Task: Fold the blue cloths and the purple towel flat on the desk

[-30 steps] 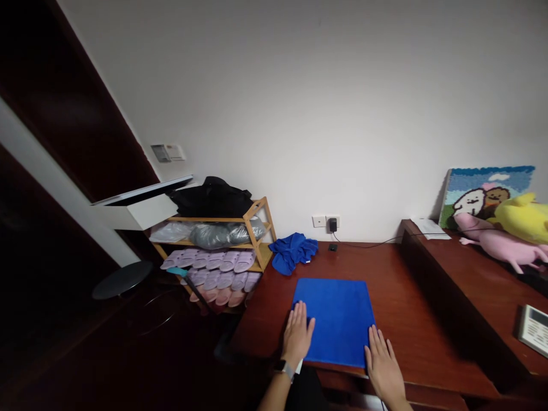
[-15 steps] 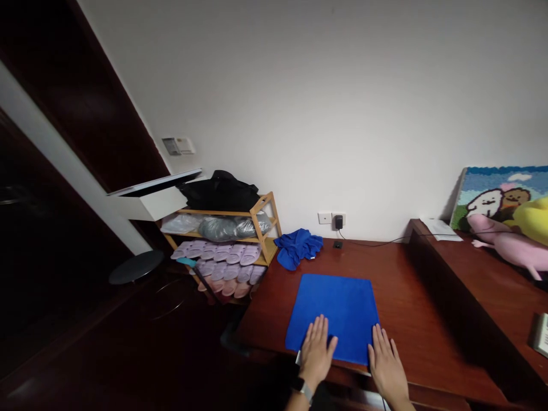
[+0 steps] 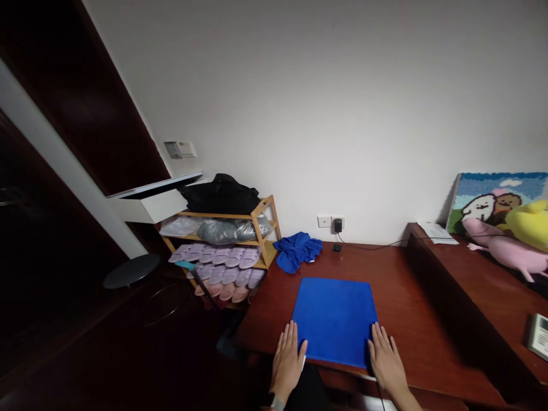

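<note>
A flat blue cloth [image 3: 336, 319] lies spread out on the reddish-brown wooden desk [image 3: 411, 325], close to its front edge. At the cloth's near left corner rests my left hand [image 3: 287, 355], fingers stretched out and laid flat, with a watch band at the wrist. My right hand [image 3: 386, 355] lies flat along the near right edge of the cloth, fingers extended. Neither hand grips anything. Farther back on the desk, by the wall, sits a crumpled blue cloth [image 3: 297, 251].
Left of the desk stands a wooden rack [image 3: 263, 228] with lilac slippers [image 3: 222, 257] and a black bag [image 3: 222, 194]. A plugged-in adapter [image 3: 338, 226] trails a cable. On the raised right side lie a pink plush toy [image 3: 509, 251] and a calculator-like device [image 3: 539, 337]. A round stool [image 3: 132, 270] is at left.
My left hand moved right across the cloth, then back left to its near left corner. My right hand stayed at the right edge. The camera view shifted slightly.
</note>
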Tool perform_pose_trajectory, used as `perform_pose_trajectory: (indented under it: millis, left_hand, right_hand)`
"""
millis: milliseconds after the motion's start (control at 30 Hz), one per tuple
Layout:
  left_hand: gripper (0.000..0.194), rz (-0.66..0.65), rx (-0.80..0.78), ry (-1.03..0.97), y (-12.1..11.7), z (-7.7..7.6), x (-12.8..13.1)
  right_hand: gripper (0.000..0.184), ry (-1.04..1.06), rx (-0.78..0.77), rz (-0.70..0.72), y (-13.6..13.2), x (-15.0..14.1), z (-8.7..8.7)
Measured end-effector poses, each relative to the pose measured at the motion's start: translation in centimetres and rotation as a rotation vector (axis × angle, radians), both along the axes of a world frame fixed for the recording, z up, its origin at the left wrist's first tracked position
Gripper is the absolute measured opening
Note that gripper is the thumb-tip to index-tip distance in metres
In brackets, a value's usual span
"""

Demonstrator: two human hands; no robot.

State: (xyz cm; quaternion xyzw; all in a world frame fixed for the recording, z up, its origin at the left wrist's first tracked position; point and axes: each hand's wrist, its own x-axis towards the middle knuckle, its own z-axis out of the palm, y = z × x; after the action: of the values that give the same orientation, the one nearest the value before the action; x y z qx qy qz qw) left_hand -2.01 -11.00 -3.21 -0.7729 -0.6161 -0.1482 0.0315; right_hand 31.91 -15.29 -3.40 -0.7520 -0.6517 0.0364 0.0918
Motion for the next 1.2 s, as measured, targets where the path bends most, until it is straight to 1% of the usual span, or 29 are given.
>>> perform_pose_trajectory:
  millis: [100, 167, 267, 333, 367, 433, 467, 500, 567, 633, 667, 733, 767, 833, 900, 1000, 1100, 1167, 1200]
  left_hand:
    - [0.067, -0.008, -0.001, -0.004, 0.0, -0.1, -0.2]
    - [0.067, -0.010, -0.017, -0.002, 0.0, 0.0, -0.5]
    - [0.067, -0.014, -0.069, 0.009, 0.2, 0.5, -0.9]
    - [0.068, -0.002, -0.094, 0.012, 0.5, 1.3, -0.4]
    - [0.069, 0.005, -0.096, 0.008, 0.7, 1.8, 0.2]
    - [0.069, -0.008, -0.086, -0.013, 1.3, 3.1, 2.6]
    - [0.069, -0.044, -0.081, -0.028, 1.7, 3.8, 4.3]
    - [0.068, -0.102, -0.080, -0.044, 2.0, 4.4, 6.3]
    - [0.066, -0.270, -0.088, -0.072, 2.7, 5.1, 10.7]
    - [0.065, -0.418, -0.117, -0.090, 3.2, 5.2, 14.9]
    - [0.064, -0.457, -0.141, -0.093, 3.4, 5.0, 16.6]
    - [0.064, -0.468, -0.189, -0.095, 3.8, 4.3, 18.8]
    - [0.064, -0.451, -0.204, -0.096, 4.0, 3.9, 19.2]
    - [0.064, -0.406, -0.209, -0.099, 4.5, 3.2, 18.5]
    - [0.067, -0.342, -0.204, -0.093, 5.2, 3.0, 16.3]
    - [0.075, -0.188, -0.211, -0.052, 6.5, 3.2, 10.7]
    - [0.076, -0.035, -0.194, -0.011, 7.7, 3.4, 5.1]
    - [0.075, -0.005, -0.173, -0.001, 8.1, 3.1, 2.5]
    - [0.074, -0.007, -0.160, 0.001, 8.2, 2.9, 1.8]
  right_hand:
    - [0.072, 0.009, -0.027, -0.036, 2.2, 0.2, 1.7]
    - [0.070, 0.015, -0.057, -0.049, 3.6, 0.3, 2.3]
    - [0.070, 0.014, -0.076, -0.046, 4.6, 0.3, 2.0]
    - [0.070, 0.011, -0.063, -0.036, 4.7, 0.3, 1.4]
    - [0.070, 0.010, -0.056, -0.033, 4.7, 0.3, 1.1]
    - [0.070, 0.014, -0.053, -0.030, 4.6, 0.3, 0.8]
    - [0.070, 0.014, -0.056, -0.030, 4.6, 0.4, 0.8]
    - [0.070, 0.012, -0.060, -0.033, 4.6, 0.4, 0.9]
    - [0.069, -0.001, -0.074, -0.037, 4.6, 0.4, 1.1]
    - [0.068, -0.019, -0.085, -0.025, 4.6, 0.4, 1.4]
    - [0.068, -0.026, -0.088, -0.015, 4.6, 0.5, 1.5]
    - [0.067, -0.033, -0.090, 0.002, 4.6, 0.5, 1.6]
    - [0.067, -0.035, -0.091, 0.004, 4.6, 0.5, 1.7]
    - [0.068, -0.036, -0.092, -0.007, 4.6, 0.4, 1.7]
    - [0.068, -0.029, -0.084, -0.017, 4.7, 0.3, 1.6]
    - [0.069, -0.001, -0.059, -0.026, 4.8, 0.2, 1.5]
    - [0.069, -0.004, -0.056, -0.039, 4.8, 0.2, 1.3]
    - [0.069, -0.017, -0.064, -0.043, 4.8, 0.2, 1.2]
    - [0.069, -0.020, -0.068, -0.043, 4.8, 0.2, 1.1]
